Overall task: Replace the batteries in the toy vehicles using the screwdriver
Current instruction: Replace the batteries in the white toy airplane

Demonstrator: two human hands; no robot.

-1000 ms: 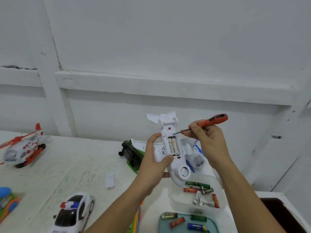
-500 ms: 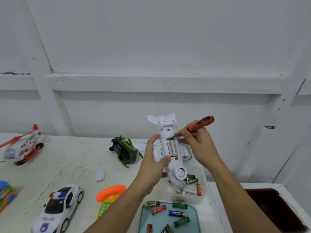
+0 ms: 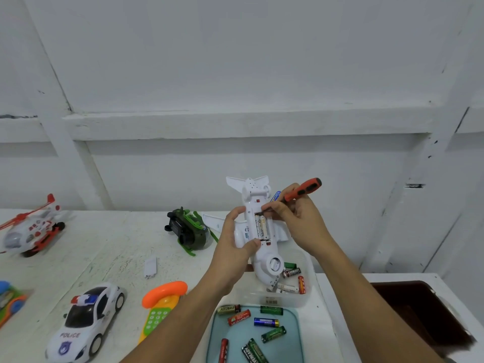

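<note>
My left hand (image 3: 234,246) grips a white toy airplane (image 3: 258,203) belly-up above the table, tail pointing away from me. Its battery bay is uncovered and pale batteries (image 3: 262,226) lie inside. My right hand (image 3: 296,218) holds a screwdriver (image 3: 302,189) with an orange and black handle, its tip at the far end of the bay by the batteries. A small white cover plate (image 3: 150,267) lies on the table to the left.
Under the plane sits a clear tub (image 3: 303,297) of batteries, with a teal tray (image 3: 293,336) of loose batteries in front. Around them: green vehicle (image 3: 187,230), police car (image 3: 86,323), orange toy phone (image 3: 161,305), helicopter (image 3: 31,229). A dark bin (image 3: 419,315) stands at right.
The screwdriver tip has come down from above the bay to the batteries' far end. The head camera has tilted down, showing more of the tray and police car.
</note>
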